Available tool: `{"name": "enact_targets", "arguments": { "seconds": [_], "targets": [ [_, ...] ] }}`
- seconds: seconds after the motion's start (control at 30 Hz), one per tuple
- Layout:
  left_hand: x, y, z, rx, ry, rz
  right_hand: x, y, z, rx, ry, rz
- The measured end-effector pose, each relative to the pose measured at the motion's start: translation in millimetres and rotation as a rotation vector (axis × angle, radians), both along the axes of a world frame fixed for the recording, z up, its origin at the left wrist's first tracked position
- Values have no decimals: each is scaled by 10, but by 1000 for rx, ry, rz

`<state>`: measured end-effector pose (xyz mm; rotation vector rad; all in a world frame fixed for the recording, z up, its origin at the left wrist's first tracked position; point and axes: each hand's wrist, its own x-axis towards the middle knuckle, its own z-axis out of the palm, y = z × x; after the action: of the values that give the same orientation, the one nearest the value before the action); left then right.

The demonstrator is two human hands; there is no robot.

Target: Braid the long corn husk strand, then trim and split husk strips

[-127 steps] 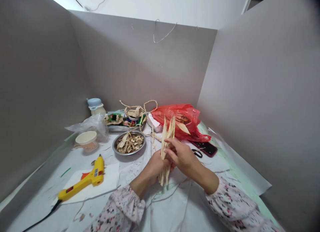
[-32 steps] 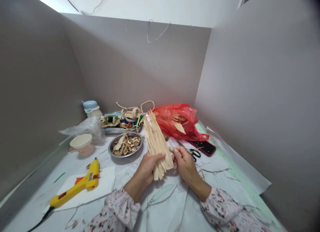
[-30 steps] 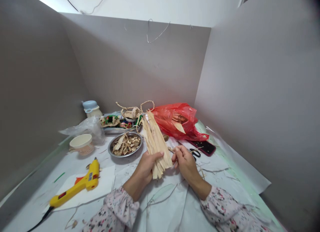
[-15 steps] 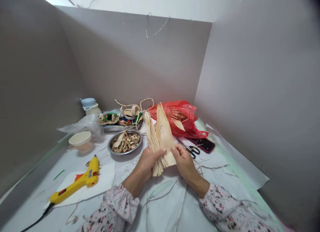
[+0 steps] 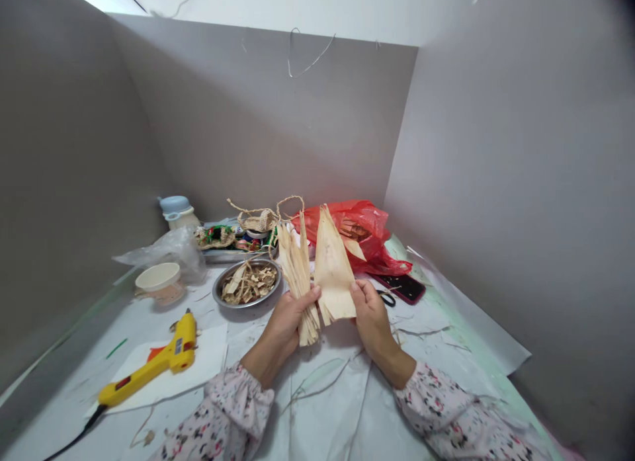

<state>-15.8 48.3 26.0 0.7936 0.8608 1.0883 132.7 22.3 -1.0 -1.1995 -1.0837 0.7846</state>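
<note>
My left hand (image 5: 290, 319) is closed around a bundle of dried corn husks (image 5: 296, 269), pale and folded lengthwise, with the tips pointing up and away. Between thumb and fingers, my right hand (image 5: 371, 319) pinches the edge of one broad flat corn husk (image 5: 335, 269). This husk tapers to a point at the top and has a frayed lower left corner near my left thumb. Both hands are held above the middle of the table. Behind my right hand, a black scissors handle (image 5: 387, 298) shows in part.
A yellow glue gun (image 5: 169, 362) lies on white paper at left. Behind it stand a cream cup (image 5: 159, 277) and a metal bowl (image 5: 218, 295) of husk scraps. Farther back are a tray (image 5: 223, 255) of craft pieces, a red plastic bag (image 5: 370, 216) and a phone (image 5: 409, 289). Grey partitions enclose the table.
The broad husk has moved right, apart from the bundle, along with my right hand. The bundle has shifted slightly left in my left hand.
</note>
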Motion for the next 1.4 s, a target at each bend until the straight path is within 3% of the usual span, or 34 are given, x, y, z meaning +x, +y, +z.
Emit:
{"name": "enact_targets", "arguments": {
  "seconds": [0.17,0.47,0.7,0.93,1.13,1.27,1.4],
  "targets": [
    [16,-2,3,-7,-4,69,9,12,4,21,-47,-47],
    [40,-60,9,7,-82,-134,-5,22,-49,26,-171,-12],
    [1,-33,-24,31,-89,-97,34,20,-39,48,-186,-120],
    [16,3,-17,12,-141,-59,-28,-10,-35,43,-13,111],
    [92,-78,-17,-74,-95,-98,-141,-93,17,22,-302,232],
    [98,-96,-45,-59,-80,-125,-83,-13,-11,-41,-388,116],
    [35,-18,-54,-58,24,16,53,32,37,52,-281,-258]
  ]
}}
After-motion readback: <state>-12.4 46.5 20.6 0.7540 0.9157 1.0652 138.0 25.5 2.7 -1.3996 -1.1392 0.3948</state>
